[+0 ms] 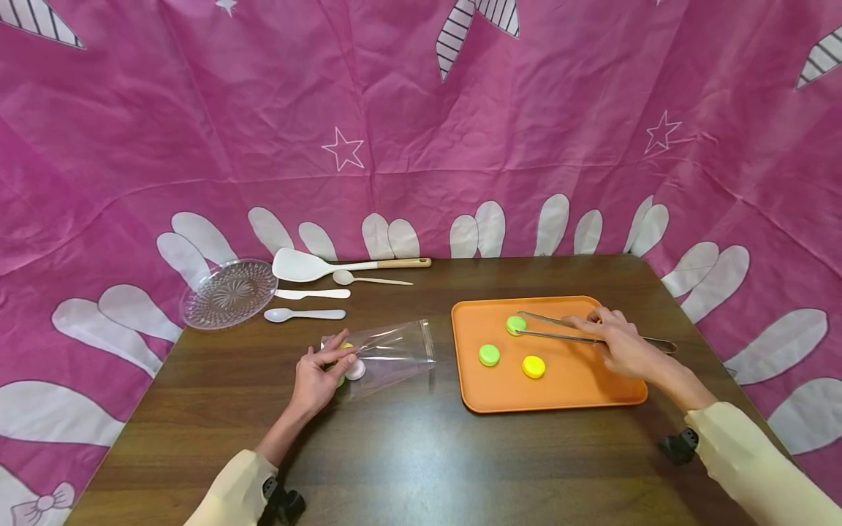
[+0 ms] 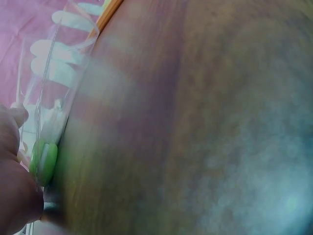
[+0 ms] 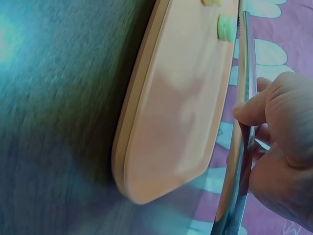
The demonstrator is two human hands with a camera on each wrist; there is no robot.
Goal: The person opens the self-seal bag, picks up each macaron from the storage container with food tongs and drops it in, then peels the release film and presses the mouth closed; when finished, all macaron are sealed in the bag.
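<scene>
My left hand (image 1: 317,376) pinches a clear plastic bag (image 1: 395,354) at its left end. Inside the bag are a white macaron (image 1: 356,370), a green macaron (image 2: 45,162) and a yellow one, partly hidden by the fingers. Over the orange tray (image 1: 559,396), my right hand (image 1: 615,340) grips long metal tongs (image 1: 559,337) around the middle. Their spread tips are on either side of a green macaron (image 1: 516,325) at the tray's far left. Another green macaron (image 1: 489,355) and a yellow macaron (image 1: 533,367) lie nearer on the tray.
At the back left of the wooden table (image 1: 395,467) is a clear patterned plate (image 1: 230,294). Beside it lie a white spatula (image 1: 302,265) with a wooden handle, a thin spoon (image 1: 343,277), a white knife (image 1: 312,294) and a white spoon (image 1: 305,315). A pink curtain hangs behind.
</scene>
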